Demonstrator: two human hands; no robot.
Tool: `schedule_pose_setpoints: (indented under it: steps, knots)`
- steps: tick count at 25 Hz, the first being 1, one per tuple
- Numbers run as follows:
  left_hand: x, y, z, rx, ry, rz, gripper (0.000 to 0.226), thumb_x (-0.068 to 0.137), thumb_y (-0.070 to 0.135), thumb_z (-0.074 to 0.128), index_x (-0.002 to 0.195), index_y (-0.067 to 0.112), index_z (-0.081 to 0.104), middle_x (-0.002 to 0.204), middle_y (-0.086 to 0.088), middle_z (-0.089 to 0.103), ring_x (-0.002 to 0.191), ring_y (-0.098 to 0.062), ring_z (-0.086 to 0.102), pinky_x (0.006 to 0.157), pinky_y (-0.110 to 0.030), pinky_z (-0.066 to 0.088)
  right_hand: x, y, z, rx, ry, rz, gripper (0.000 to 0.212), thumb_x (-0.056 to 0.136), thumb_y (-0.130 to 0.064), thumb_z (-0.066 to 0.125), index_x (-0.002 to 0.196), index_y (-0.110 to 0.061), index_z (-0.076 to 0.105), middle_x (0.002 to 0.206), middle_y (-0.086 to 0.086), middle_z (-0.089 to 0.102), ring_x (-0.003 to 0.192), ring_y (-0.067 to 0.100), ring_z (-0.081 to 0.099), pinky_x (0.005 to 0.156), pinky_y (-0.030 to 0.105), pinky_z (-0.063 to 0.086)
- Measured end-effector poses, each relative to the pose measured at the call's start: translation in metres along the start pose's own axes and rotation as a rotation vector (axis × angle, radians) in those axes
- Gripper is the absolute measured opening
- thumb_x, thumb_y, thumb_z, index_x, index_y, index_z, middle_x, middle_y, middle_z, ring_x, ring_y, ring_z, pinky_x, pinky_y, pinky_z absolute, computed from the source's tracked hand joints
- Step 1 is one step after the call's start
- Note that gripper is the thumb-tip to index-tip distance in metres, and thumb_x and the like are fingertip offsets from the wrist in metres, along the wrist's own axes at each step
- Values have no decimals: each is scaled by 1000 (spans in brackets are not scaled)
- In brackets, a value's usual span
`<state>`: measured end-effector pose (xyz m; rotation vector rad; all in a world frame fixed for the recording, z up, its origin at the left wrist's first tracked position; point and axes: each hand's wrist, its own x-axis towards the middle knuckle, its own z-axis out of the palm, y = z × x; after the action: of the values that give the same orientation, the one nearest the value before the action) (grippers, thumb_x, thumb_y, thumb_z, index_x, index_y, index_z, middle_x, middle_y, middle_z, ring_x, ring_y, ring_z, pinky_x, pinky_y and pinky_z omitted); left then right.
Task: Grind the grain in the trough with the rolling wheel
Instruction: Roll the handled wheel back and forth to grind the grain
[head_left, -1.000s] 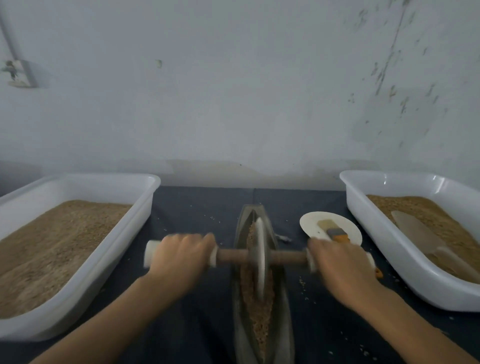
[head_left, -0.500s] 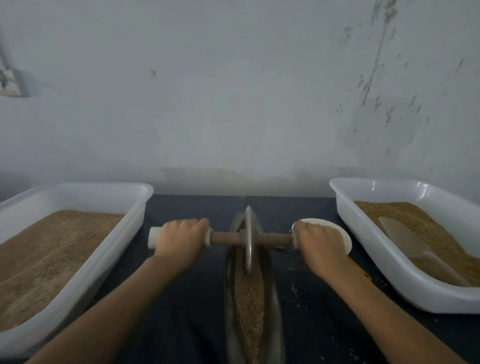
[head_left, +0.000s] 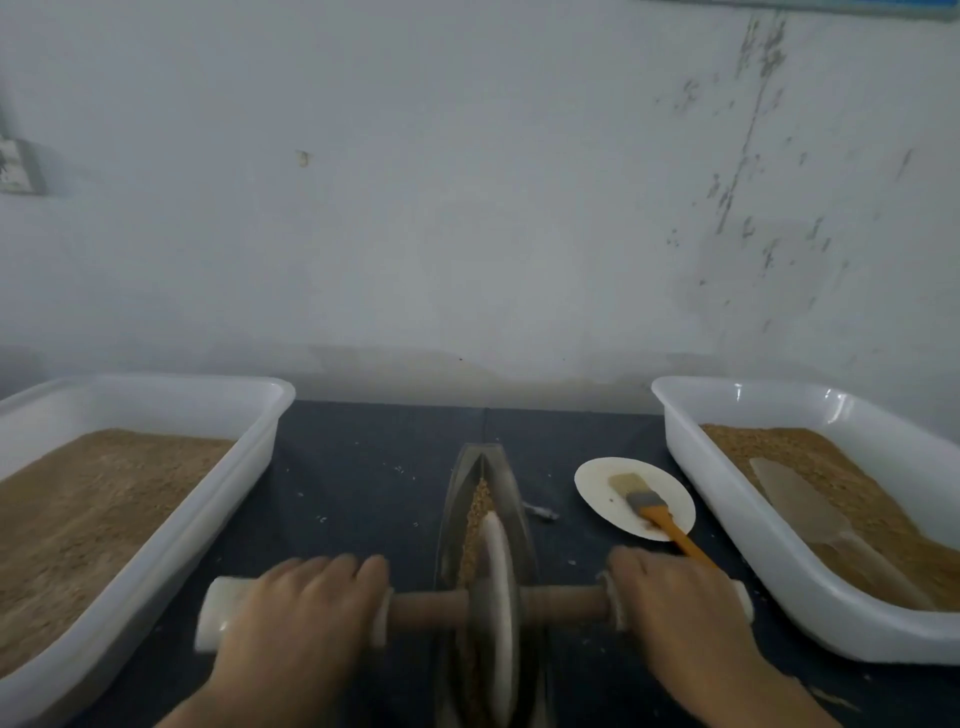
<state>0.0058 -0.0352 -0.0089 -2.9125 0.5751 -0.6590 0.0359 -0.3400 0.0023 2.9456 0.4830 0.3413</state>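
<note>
Wheel (head_left: 496, 597) sits at the near end of the trough (head_left: 511, 499), whole grain (head_left: 480, 504) showing ahead: grinding looks midway. Left hand (head_left: 306, 608) and right hand (head_left: 670, 597) each wrap a white handle, mid-desk.

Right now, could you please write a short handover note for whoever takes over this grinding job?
Left hand and right hand each grip a white handle of the rolling wheel, which stands in the trough, near end. Coarse grain shows ahead of the wheel, so grinding is unfinished: more passes seem needed. Brush lies on the small plate; a scoop lies in the right tub.
</note>
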Motion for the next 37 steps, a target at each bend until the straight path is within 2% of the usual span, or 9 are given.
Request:
schedule_pose_setpoints:
  steps: [3, 8, 11, 15, 21, 26, 31, 34, 37]
  knots:
    - [67, -11, 9, 124, -151, -172, 17, 87, 31, 58, 96, 30, 45, 95, 8, 60, 85, -15, 60, 69, -30, 40, 47, 3, 21, -28, 53, 138, 14, 89, -28, 57, 100, -27, 48, 74, -9, 47, 68, 12, 50, 53, 25, 37]
    - [99, -16, 6, 136, -164, -152, 10, 90, 28, 54, 98, 25, 49, 100, 2, 64, 91, -21, 62, 75, -34, 46, 57, 10, 24, -44, 34, 136, 15, 85, -22, 59, 94, -25, 47, 72, -4, 53, 70, 19, 57, 63, 37, 50]
    - [32, 1, 1, 69, -71, -70, 26, 71, 31, 71, 87, 28, 51, 80, 5, 62, 71, -16, 63, 62, -30, 47, -3, 3, 20, -43, 119, 0, 37, 64, -26, 79, 76, -29, 44, 58, -7, 49, 50, 11, 52, 45, 27, 39]
    - [-12, 6, -8, -72, 65, 71, 41, 34, 31, 77, 61, 29, 46, 50, 11, 43, 38, -10, 47, 40, -23, 24, -32, -8, 3, -7, 233, -113, 52, 20, -21, 87, 58, -22, 52, 44, -3, 46, 33, 11, 42, 35, 24, 30]
    - [79, -14, 23, 47, -146, -199, 19, 87, 36, 55, 85, 31, 37, 82, 10, 54, 69, -13, 49, 64, -29, 38, 54, -2, 4, -163, 106, 29, 20, 85, -19, 61, 101, -19, 50, 89, -1, 63, 70, 16, 58, 55, 28, 38]
    - [64, -14, 16, 46, -203, -175, 21, 87, 39, 54, 83, 36, 34, 79, 12, 49, 67, -9, 44, 64, -27, 33, 42, 1, 2, -62, -13, -12, 21, 86, -23, 61, 103, -21, 49, 87, -4, 60, 69, 17, 55, 62, 30, 42]
    - [-13, 4, -11, 172, -190, -145, 29, 63, 69, 52, 73, 52, 31, 62, 22, 37, 49, 7, 25, 47, -15, 12, -33, -7, 0, 27, 138, -191, 44, 39, -28, 87, 72, -22, 60, 59, 0, 58, 47, 11, 54, 45, 30, 50]
    - [10, 3, -9, 129, -167, -160, 35, 63, 59, 65, 71, 41, 37, 61, 18, 38, 51, 4, 38, 50, -17, 19, -6, -7, 0, -65, -60, -71, 27, 82, -29, 64, 105, -23, 51, 98, -4, 62, 80, 13, 59, 73, 29, 49]
    - [63, -10, 13, 62, -217, -216, 20, 87, 40, 55, 85, 35, 36, 83, 12, 54, 70, -9, 51, 64, -26, 35, 46, -3, 5, -132, 46, 5, 22, 88, -22, 57, 108, -20, 47, 98, -2, 61, 74, 15, 54, 62, 27, 40]
